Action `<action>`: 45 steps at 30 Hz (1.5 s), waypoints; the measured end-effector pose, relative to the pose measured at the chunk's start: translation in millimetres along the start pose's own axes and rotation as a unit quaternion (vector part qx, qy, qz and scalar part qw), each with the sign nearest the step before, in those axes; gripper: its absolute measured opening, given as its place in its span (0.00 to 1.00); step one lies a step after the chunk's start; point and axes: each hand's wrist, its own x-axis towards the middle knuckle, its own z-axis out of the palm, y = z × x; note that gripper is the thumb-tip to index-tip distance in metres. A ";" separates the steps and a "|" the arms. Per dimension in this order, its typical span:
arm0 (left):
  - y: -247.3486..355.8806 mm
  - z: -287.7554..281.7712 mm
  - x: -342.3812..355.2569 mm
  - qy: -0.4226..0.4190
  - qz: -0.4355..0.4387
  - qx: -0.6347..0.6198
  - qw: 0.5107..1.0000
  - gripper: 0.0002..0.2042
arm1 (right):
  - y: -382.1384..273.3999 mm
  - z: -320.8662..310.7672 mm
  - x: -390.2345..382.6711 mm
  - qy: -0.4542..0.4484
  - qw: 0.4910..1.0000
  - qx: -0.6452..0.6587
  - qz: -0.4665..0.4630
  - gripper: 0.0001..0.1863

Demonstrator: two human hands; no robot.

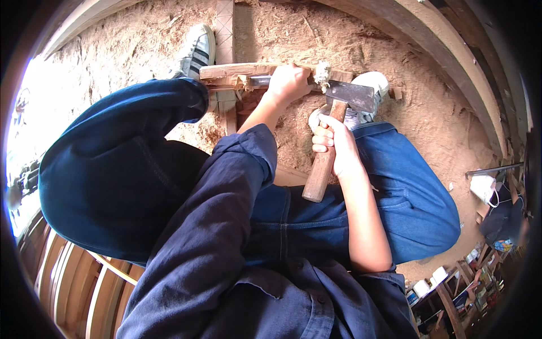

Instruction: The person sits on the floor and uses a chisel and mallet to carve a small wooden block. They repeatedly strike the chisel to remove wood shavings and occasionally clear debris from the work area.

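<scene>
My left hand (289, 83) is closed around a chisel, whose metal blade (260, 81) points left along a wooden piece (223, 72). A frayed, whitish end (322, 74) sticks out to the right of that fist. Pale raised wood (243, 83) stands at the blade's tip. In my right hand (337, 141) is a hammer (322, 176), gripped by its wooden handle. Its dark metal head (354, 95) is just right of the frayed end; whether the two touch, I cannot tell. The fist hides the chisel's middle.
The wooden piece lies between my shoes (199, 48), across a narrow board (224, 34). Wood shavings cover the ground (305, 28). Curved timbers (480, 73) run along the right. A white cup (483, 187) stands at right; cluttered wood and containers (438, 276) lie lower right. Wooden strips (84, 282) stand lower left.
</scene>
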 end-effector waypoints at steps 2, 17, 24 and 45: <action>-0.1 0.9 -0.6 0.013 0.008 0.000 1.000 0.13 | -7.6 -5.9 0.1 -0.046 0.999 0.008 0.016 0.10; 1.5 -3.1 -1.3 0.003 0.013 0.024 1.000 0.09 | -21.4 5.4 -9.5 0.110 0.982 -0.080 -0.134 0.11; -5.2 2.0 -0.2 0.017 0.019 0.026 0.999 0.15 | -26.4 -10.9 2.6 -0.104 0.987 0.120 -0.022 0.13; -5.7 5.4 -0.4 -0.015 0.014 0.005 1.000 0.12 | -86.3 -25.1 -48.4 0.151 0.882 0.107 -0.434 0.16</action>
